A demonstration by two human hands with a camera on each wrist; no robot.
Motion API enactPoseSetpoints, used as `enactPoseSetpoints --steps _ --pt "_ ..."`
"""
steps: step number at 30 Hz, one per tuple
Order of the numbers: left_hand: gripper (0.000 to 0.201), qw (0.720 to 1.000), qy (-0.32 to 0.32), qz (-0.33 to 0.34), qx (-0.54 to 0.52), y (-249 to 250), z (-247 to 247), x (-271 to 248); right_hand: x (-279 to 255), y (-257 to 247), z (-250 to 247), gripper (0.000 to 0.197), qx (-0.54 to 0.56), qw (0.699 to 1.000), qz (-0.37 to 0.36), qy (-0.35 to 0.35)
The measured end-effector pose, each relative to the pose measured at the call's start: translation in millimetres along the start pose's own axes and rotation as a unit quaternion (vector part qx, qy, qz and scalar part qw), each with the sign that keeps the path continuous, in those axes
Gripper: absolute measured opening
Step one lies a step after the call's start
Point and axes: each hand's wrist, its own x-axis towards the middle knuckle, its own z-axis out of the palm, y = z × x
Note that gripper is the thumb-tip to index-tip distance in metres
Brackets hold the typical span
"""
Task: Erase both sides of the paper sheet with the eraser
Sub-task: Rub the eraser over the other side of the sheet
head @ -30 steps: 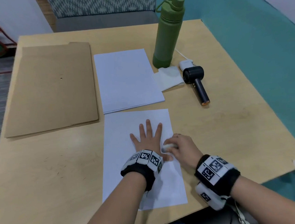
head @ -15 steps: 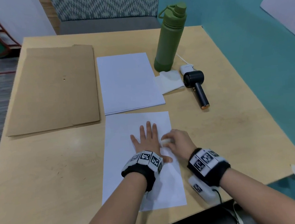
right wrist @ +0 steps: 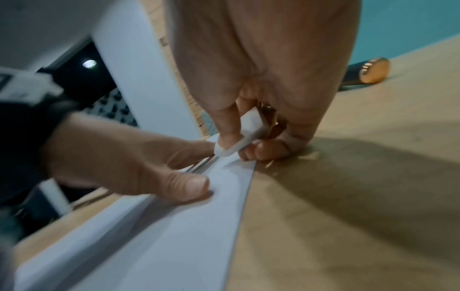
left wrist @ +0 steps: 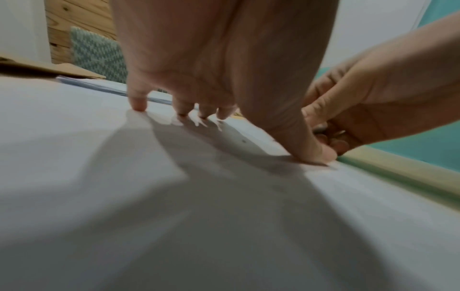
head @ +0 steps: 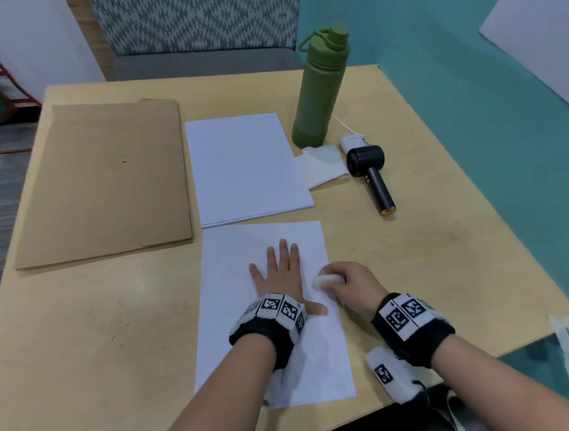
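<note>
A white paper sheet (head: 234,288) lies flat near the table's front edge. My left hand (head: 281,274) rests on its middle, fingers straight and spread, thumb out to the right, pressing it down (left wrist: 224,118). My right hand (head: 347,282) pinches a small white eraser (head: 326,280) between thumb and fingers at the sheet's right edge, just right of the left hand. In the right wrist view the eraser (right wrist: 245,135) touches the paper sheet (right wrist: 174,226) close to the left thumb, with the right hand (right wrist: 239,145) around it.
A stack of white paper (head: 244,167) lies behind the sheet, brown folders (head: 101,183) to the left. At back right stand a green bottle (head: 320,88), a folded tissue (head: 323,163), a black handheld fan (head: 371,176) and a white charger (head: 352,140). Table edge (head: 494,351) at right.
My right hand with the eraser slid forward along the sheet's right edge, then back a little. The left hand stayed flat on the paper.
</note>
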Motion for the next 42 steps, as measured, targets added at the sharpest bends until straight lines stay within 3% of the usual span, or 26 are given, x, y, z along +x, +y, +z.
enactPoseSetpoints --steps 5,11,15,18,21,27,32,34,39,42 --pt "0.115 0.995 0.057 0.053 -0.065 -37.0 -6.2 -18.0 11.0 1.6 -1.6 0.007 0.097 0.993 0.052 0.037" --pt "0.117 0.995 -0.010 0.097 0.021 -69.8 -1.4 -45.0 27.8 -8.3 -2.6 0.007 0.095 0.993 0.047 0.048" --pt "0.115 0.995 -0.010 0.087 0.042 -65.3 7.1 -48.4 19.8 -18.9 6.4 0.013 0.061 0.997 0.016 0.037" --pt "0.116 0.997 -0.002 0.069 0.039 -57.0 9.8 -48.0 0.6 -21.8 20.1 0.008 -0.017 0.999 -0.024 -0.032" --pt "0.117 0.998 -0.004 0.051 0.039 -51.2 12.0 -47.2 -15.1 -19.6 29.0 0.016 -0.068 0.991 -0.035 -0.107" --pt "0.121 0.998 -0.014 0.044 0.053 -50.6 14.6 -46.0 -2.3 -24.5 28.1 0.023 -0.090 0.995 -0.038 0.015" --pt "0.122 0.997 -0.029 0.039 0.054 -48.5 13.3 -45.5 -38.5 -15.9 46.8 0.024 -0.119 0.984 -0.075 -0.108" --pt "0.122 0.997 -0.032 0.038 0.056 -48.4 13.7 -45.3 -31.1 -21.5 42.7 0.024 -0.118 0.986 -0.060 -0.100" --pt "0.123 0.997 -0.032 0.037 0.059 -48.1 14.3 -43.6 -6.2 -26.4 43.3 0.023 -0.071 0.997 -0.022 0.021" --pt "0.123 0.997 -0.039 0.043 0.058 -49.5 13.2 -43.4 -33.6 -20.9 57.4 0.022 -0.091 0.993 -0.055 -0.048"
